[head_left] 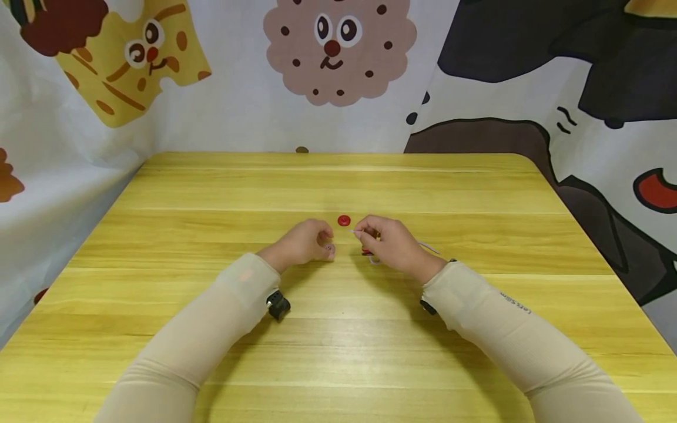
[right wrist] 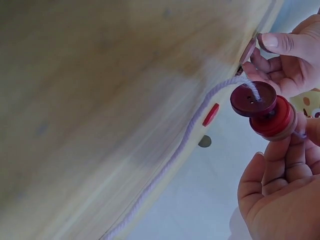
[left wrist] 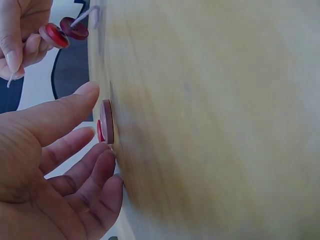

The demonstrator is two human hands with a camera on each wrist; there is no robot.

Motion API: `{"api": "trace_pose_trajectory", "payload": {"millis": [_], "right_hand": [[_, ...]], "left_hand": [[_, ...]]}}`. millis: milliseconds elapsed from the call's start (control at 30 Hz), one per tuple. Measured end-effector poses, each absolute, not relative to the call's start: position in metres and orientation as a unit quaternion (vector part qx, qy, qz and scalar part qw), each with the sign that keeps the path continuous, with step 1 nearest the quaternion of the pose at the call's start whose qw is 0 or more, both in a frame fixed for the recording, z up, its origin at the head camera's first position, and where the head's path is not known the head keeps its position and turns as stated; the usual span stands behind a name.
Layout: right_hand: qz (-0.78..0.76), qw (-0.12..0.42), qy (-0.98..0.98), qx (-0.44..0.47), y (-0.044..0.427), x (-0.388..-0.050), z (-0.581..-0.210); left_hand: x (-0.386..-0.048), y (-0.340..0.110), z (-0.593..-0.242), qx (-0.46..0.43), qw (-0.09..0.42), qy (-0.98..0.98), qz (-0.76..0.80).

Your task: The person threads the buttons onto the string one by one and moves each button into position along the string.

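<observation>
Head view of apparent button-stringing at a wooden desk (head_left: 338,352), around a loose red button (head_left: 344,220). Likely step in hand: readying another threading, with a pinkish button (left wrist: 108,122) singled out to the left of the loose red button and the end of a lilac cord (right wrist: 190,122) held to its right. Called for next, presumably: lifting the pinkish button off the desk, turning a hole toward the cord's tip and feeding it through without losing the strung stack.

Left to right: one left hand (head_left: 301,242), left of the loose red button and on its near side, thumb and fingers parted around the pinkish button, flat on the desk; touching or just clear, impossible to tell. Next, the loose red button itself, apart from both hands. Just right of it, one right hand (head_left: 391,241), fingers pinching the one cord, pale tip poking out. Under that hand, right of the loose red button and nearer, apparently three strung buttons: maroon button (right wrist: 245,102), strung red button (right wrist: 276,114) and strung pinkish button (left wrist: 47,35), the last two stacked together. Farthest right of it, the cord's tail. Buttons in all: five, two loose.
</observation>
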State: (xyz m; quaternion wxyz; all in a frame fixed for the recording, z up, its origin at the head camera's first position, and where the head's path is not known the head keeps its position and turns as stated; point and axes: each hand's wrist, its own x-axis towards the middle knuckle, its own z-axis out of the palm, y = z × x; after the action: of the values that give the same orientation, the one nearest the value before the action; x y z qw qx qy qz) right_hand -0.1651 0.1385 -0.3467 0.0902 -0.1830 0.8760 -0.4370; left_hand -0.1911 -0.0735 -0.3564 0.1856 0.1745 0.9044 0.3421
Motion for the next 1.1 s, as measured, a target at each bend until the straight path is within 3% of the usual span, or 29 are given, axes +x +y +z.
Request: {"api": "trace_pose_trajectory", "payload": {"millis": [1100], "right_hand": [[-0.435, 0.097, 0.876, -0.183, 0.1371, -0.1652, -0.3467]], "left_hand": [[-0.1909, -0.0718, -0.3587, 0.22, 0.175, 0.92, 0.271]]}}
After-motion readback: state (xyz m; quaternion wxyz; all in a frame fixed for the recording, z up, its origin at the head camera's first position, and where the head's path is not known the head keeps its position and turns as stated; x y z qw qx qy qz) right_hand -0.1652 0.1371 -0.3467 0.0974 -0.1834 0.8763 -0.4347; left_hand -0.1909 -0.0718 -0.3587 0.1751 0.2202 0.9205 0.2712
